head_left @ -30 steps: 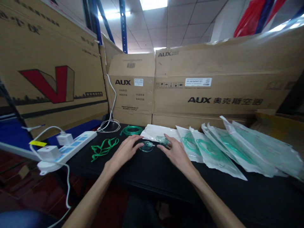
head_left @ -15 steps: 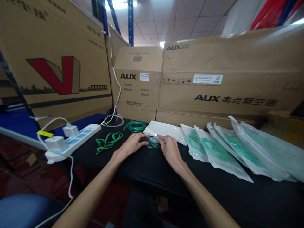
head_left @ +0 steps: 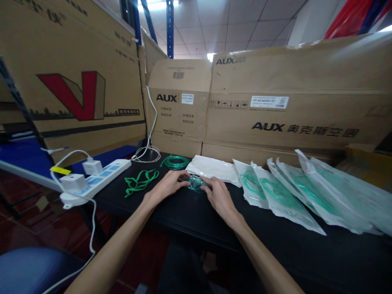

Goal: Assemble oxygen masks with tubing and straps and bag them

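Note:
Between my two hands is a small see-through greenish plastic piece [head_left: 196,183], which looks like a breathing mask; its exact shape is hard to make out. My left hand [head_left: 170,183] grips its left side with thumb and fingers. On the other side, my right hand [head_left: 217,191] pinches its right edge. Both hands rest low over the black table [head_left: 183,220]. Just behind them lies a white pouch [head_left: 212,168]. A coil of green tubing [head_left: 175,162] sits behind my left hand, and a loose green strap [head_left: 141,182] lies left of it.
Several filled pouches with green tubing [head_left: 280,192] overlap along the right side. A white power strip [head_left: 97,181] with plugged-in adapters stands at the left, its cord hanging off the edge. Cardboard boxes [head_left: 269,110] wall off the back. A white cable [head_left: 146,154] lies coiled at the back left.
The plastic piece has turned slightly between my fingers and shows more plainly. Both hands stay in nearly the same place; the view has shifted a little.

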{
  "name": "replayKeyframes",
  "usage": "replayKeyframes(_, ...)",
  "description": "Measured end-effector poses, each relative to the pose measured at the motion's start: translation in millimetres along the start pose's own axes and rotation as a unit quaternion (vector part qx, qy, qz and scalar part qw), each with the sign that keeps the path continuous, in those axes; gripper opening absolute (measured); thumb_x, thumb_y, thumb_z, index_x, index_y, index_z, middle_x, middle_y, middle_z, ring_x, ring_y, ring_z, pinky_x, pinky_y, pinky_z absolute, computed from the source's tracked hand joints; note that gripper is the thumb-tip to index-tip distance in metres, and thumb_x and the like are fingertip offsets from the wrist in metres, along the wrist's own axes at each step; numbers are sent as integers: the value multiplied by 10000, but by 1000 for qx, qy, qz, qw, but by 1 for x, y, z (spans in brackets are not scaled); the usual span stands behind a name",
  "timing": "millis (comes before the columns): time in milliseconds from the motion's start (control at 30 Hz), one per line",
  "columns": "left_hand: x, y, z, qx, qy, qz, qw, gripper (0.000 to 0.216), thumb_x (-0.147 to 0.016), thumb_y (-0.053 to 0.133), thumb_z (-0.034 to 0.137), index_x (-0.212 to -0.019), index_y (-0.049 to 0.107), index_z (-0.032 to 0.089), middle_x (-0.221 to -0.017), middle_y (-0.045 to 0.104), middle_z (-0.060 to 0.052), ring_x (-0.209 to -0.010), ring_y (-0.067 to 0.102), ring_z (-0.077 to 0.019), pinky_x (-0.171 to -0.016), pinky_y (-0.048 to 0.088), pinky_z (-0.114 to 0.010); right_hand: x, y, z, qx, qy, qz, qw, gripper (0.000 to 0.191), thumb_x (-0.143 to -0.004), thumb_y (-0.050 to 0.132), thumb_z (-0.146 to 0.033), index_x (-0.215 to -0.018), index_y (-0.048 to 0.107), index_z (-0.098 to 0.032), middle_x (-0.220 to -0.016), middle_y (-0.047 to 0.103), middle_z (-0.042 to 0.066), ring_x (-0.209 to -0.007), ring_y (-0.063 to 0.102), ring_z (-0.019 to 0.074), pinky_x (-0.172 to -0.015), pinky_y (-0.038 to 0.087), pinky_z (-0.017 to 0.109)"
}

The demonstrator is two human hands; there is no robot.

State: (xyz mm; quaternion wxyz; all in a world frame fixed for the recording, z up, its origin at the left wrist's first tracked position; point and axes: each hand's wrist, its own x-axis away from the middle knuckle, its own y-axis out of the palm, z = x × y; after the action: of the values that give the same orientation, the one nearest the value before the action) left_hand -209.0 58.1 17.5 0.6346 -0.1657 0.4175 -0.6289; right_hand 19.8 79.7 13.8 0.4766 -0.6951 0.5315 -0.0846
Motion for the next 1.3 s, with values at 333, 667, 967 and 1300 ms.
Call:
replayKeyframes(333, -4, -7, -6, -18, -9, -21, 1000, 313, -880, 667, 366, -1160, 715, 234, -1150, 758, -57, -1049, 710, -249, -924, 532, -333, -18, 4, 19, -94, -73, -15, 993, 388, -891, 614, -105, -1255, 732, -169, -1107, 765, 118, -1034, 698, 246, -963, 499, 348)
replayKeyframes(667, -5, -7, -8, -29, -26, -15, 999, 385, -851, 697, 370, -1198, 727, 209, -1184, 765, -77, -1067, 723, -274, -920, 548, -340, -17, 20, 19, -137, -74, -7, 988, 469, -872, 609, -88, -1321, 695, -196, -1054, 717, 105, -1020, 655, 262, -1003, 463, 406)
replayKeyframes(967, 14, -18, 45, -37, 20, 114, 993, 358, -962, 573, 391, -1248, 709, 224, -1302, 714, -83, -1234, 638, -285, -1084, 443, -406, 8, -5, -6, -262, -3, 80, 962, 418, -885, 638, -240, -1294, 710, -197, -1210, 692, 133, -1113, 640, 276, -1071, 427, 438)
replayKeyframes(1300, -15, 79, 212, 303, 175, 66, 934, 264, -979, 595, 360, -926, 789, 188, -784, 767, -26, -680, 664, -137, -659, 523, -223, 92, 47, -78, -836, 133, -90, 524, 686, -841, 492, -715, -1121, 770, -155, -1058, 803, 148, -966, 767, 327, -1035, 477, 536)
